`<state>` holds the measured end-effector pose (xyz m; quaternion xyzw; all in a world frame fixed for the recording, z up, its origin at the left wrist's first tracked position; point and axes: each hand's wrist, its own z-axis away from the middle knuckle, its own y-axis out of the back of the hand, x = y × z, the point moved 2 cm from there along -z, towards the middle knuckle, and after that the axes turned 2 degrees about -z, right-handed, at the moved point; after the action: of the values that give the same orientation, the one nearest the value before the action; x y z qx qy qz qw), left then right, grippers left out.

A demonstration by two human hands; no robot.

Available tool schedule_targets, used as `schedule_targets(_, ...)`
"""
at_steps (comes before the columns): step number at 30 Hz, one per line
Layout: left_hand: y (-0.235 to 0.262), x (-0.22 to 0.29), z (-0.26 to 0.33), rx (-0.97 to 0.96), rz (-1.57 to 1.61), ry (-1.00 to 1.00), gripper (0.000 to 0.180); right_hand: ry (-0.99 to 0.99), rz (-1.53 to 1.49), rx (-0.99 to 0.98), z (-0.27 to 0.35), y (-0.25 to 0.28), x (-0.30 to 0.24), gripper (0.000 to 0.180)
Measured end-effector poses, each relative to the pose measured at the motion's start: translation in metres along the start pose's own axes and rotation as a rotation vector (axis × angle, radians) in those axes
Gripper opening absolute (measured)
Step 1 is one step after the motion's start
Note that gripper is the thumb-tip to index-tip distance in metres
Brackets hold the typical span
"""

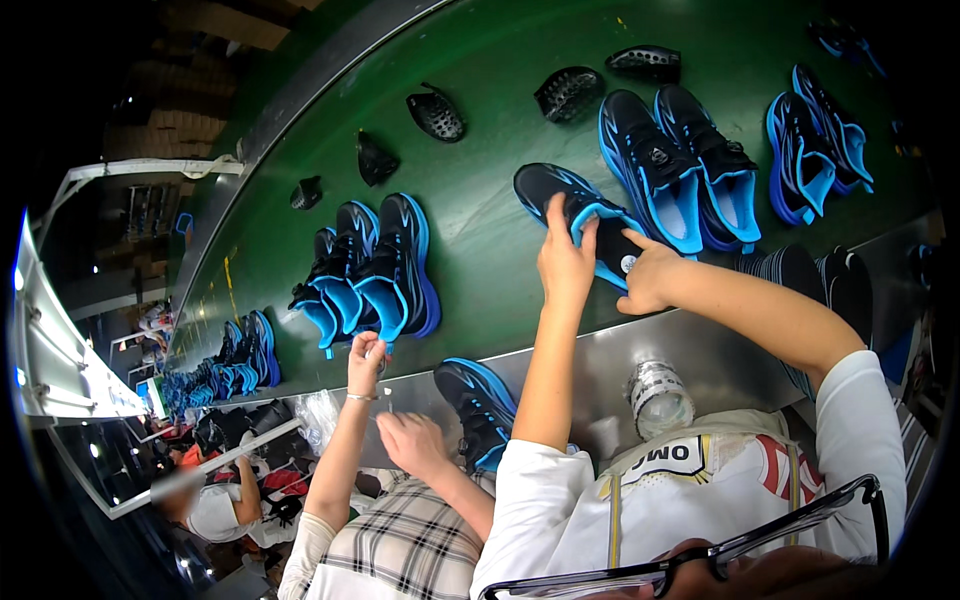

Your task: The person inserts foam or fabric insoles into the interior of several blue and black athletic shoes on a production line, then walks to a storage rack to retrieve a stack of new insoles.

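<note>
A black and blue sneaker point(548, 180) lies tilted on the green work surface in front of me. My left hand point(567, 258) grips its collar, thumb at the light blue lining and fingers over the side. My right hand point(655, 274) pinches the heel end of a black insole point(612, 247) with a round white mark. The insole's front part is inside the shoe opening, and how far it reaches is hidden. Just beyond my right hand, a pair of matching sneakers point(650, 165) stands with the openings toward me.
Several black perforated shoe inserts point(570, 94) lie along the far side of the green surface point(490, 260). Striped insoles point(790, 270) sit near the right edge. A clear plastic jar point(660, 398) stands before me. At left, a co-worker's hand point(368, 358) is beside more sneakers point(400, 260).
</note>
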<state>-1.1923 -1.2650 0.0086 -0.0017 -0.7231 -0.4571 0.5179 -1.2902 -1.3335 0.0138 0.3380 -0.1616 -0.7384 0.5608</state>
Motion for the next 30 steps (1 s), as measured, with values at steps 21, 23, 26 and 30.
schedule_targets(21, 0.078, 0.004, -0.032, 0.547, -0.161, -0.309, 0.025, -0.523, -0.29, 1.164, 0.184, -0.117, 0.02, 0.047)
schedule_targets(23, 0.067, 0.031, -0.041, 0.43, -0.109, -0.437, 0.026, -0.773, -0.319, 0.98, 0.22, -0.146, 0.038, 0.054)
schedule_targets(26, -0.004, 0.074, -0.039, -0.152, -0.209, -0.478, 0.055, -0.919, -0.588, 0.726, 0.259, -0.19, 0.057, 0.045)
schedule_targets(30, -0.057, 0.066, -0.05, -0.319, -0.049, -0.52, 0.043, -0.818, -0.446, 0.811, 0.279, -0.196, 0.054, 0.039)
